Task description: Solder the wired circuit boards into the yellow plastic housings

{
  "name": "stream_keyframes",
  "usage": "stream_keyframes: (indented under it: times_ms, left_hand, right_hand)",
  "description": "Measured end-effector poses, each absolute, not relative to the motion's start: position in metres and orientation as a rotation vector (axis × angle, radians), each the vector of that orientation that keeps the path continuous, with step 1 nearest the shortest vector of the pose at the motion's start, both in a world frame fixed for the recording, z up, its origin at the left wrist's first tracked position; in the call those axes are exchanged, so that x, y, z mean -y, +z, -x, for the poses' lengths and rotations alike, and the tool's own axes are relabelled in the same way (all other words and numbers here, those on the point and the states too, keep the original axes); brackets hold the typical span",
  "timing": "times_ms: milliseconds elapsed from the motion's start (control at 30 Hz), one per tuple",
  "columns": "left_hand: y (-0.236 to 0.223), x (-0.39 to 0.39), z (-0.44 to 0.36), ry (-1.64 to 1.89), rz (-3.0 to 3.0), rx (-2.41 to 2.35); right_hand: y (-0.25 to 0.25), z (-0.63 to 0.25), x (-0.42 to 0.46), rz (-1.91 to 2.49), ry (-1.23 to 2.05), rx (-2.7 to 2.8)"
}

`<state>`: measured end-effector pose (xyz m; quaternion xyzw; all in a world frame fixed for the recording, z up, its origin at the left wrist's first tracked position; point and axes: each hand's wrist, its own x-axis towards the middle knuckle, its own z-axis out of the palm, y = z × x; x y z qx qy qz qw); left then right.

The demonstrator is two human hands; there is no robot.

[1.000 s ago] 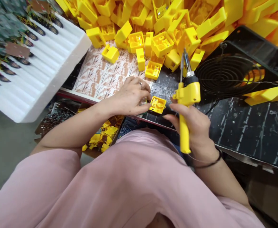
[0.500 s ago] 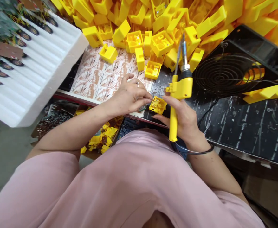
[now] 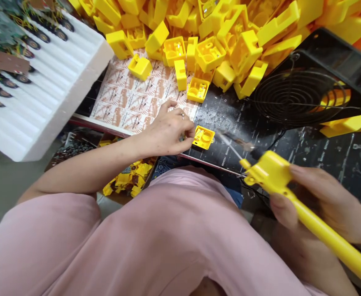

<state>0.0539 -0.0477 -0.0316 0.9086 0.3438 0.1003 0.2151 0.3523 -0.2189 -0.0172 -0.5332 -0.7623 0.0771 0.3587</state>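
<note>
A small open yellow plastic housing point(image 3: 203, 137) lies near the bench's front edge, with parts inside too small to name. My left hand point(image 3: 171, 128) is beside its left edge, fingers curled and pressed together; what they hold is mostly hidden. My right hand point(image 3: 325, 201) is wrapped around the yellow handle of a soldering gun point(image 3: 268, 170). The gun lies tilted, its thin feed tube and blurred metal tip pointing left toward the housing, a short way apart from it.
Many yellow housings point(image 3: 174, 51) are heaped along the back. A black fan point(image 3: 291, 96) stands at right. A white foam tray point(image 3: 66, 78) at left carries wired round parts and green pieces. Below the bench edge sits a box of yellow scraps point(image 3: 131, 181).
My right hand has swung the soldering gun right and toward me, from upright beside the housing to a leftward tilt. My left hand has stayed by the housing, its fingers more curled.
</note>
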Motion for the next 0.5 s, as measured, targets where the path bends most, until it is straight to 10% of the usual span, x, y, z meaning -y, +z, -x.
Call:
stream_keyframes:
  times_ms: [500]
  left_hand:
    - [-0.026,0.045,-0.063,0.134,-2.584,-0.983]
  right_hand:
    - [-0.006,-0.319,0.179,1.062,0.182,2.162]
